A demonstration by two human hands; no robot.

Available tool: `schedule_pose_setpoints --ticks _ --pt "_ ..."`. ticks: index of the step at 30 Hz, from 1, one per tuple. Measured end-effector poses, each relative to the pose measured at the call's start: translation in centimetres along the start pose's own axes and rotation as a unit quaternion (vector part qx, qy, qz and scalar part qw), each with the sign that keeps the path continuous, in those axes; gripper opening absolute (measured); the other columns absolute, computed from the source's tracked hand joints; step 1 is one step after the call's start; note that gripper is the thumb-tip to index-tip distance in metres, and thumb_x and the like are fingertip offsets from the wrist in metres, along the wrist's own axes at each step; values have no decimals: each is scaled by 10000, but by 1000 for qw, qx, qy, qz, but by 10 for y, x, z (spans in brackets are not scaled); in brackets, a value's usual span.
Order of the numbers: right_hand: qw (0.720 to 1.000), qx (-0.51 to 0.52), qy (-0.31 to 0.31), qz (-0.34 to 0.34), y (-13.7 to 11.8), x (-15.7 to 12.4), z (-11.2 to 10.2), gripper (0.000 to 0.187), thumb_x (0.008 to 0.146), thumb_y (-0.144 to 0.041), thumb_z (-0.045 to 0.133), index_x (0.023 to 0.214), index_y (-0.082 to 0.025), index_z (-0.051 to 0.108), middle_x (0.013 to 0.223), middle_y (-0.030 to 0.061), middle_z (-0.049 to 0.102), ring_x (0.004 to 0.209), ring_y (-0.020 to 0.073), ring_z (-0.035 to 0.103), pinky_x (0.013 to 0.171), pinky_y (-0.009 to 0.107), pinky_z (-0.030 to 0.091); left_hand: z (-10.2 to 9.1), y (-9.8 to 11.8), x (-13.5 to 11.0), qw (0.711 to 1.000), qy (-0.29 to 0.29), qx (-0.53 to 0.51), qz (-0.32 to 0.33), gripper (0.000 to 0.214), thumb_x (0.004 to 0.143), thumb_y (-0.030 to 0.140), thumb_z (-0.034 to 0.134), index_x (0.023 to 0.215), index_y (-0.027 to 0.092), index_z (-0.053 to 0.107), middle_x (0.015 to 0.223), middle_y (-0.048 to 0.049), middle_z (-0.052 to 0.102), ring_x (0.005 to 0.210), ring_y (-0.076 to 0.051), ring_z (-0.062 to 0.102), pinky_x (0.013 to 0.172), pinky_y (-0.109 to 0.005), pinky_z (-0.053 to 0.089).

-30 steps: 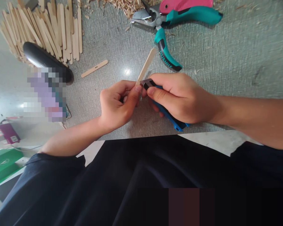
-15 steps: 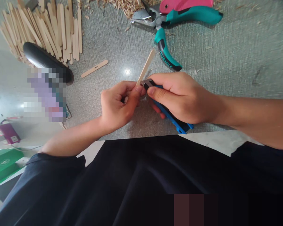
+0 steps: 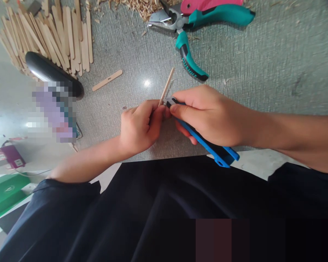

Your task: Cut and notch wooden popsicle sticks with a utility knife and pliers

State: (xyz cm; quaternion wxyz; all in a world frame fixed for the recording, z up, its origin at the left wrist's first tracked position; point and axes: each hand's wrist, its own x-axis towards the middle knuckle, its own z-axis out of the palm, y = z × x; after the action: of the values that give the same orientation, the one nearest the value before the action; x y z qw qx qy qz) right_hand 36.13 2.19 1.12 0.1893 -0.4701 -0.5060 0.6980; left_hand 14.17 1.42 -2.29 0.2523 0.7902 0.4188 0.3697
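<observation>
My left hand (image 3: pixel 140 125) pinches the lower end of a wooden craft stick (image 3: pixel 168 83), which points up and away with its narrow edge towards me. In my right hand (image 3: pixel 207 114) is a blue-handled hand tool (image 3: pixel 207 145) with a small metal head; its exact kind is unclear. The tool's head meets the stick right beside my left fingertips, and my fingers partly hide the contact. Its blue tail end, with a small hole, sticks out below my right palm. Another craft stick (image 3: pixel 107 80), with a small dark mark or hole at its middle, lies flat to the left.
A pile of craft sticks (image 3: pixel 67 36) lies upper left, beside a black glossy case (image 3: pixel 53 74) and a blurred-out phone-like object (image 3: pixel 53 111). Teal-handled pliers (image 3: pixel 192 60), a pink-handled item (image 3: pixel 207 5) and wood shavings (image 3: pixel 136 7) are at the back.
The held craft stick has turned edge-on, and its tip sits lower. The blue tool's tail has swung down and right, showing more handle. My left hand has rolled slightly.
</observation>
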Motion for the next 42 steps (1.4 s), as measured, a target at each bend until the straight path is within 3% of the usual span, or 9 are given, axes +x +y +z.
schedule_pose_setpoints --ticks 10,17,25,30,42 --pt "999 27 -16 22 0 3 1 514 1216 -249 622 714 -253 513 509 -27 610 329 119 541 288 278 320 1 -3 0 998 15 20 61 245 1200 219 674 956 229 690 685 53 736 499 -68 589 522 -265 340" --pt "998 3 -36 59 -13 4 -2 484 1188 -244 636 734 -269 471 514 -20 600 364 135 558 326 302 364 0 -5 -1 998 15 29 49 317 1240 329 639 942 238 700 660 43 705 484 -85 560 513 -297 321" --pt "999 -7 -10 -35 -15 4 -5 422 1166 -164 585 756 -254 548 550 -33 615 416 124 563 396 303 388 -5 -1 3 996 -2 -55 -72 357 1246 519 667 1031 288 835 774 4 822 602 -135 704 573 -312 549" --pt "999 -16 19 -34 -15 6 -3 419 1176 -114 552 781 -254 548 552 -44 616 419 112 561 401 288 383 -2 -5 2 993 55 -47 -90 357 1209 548 744 1010 276 862 768 -1 826 608 -129 698 555 -308 536" --pt "997 11 -13 -75 -12 3 -9 380 1196 -160 607 821 -221 601 624 -44 643 482 83 581 457 231 402 -1 -8 3 974 6 -169 -148 454 1201 685 710 1026 275 791 815 -6 864 663 -133 798 559 -285 619"
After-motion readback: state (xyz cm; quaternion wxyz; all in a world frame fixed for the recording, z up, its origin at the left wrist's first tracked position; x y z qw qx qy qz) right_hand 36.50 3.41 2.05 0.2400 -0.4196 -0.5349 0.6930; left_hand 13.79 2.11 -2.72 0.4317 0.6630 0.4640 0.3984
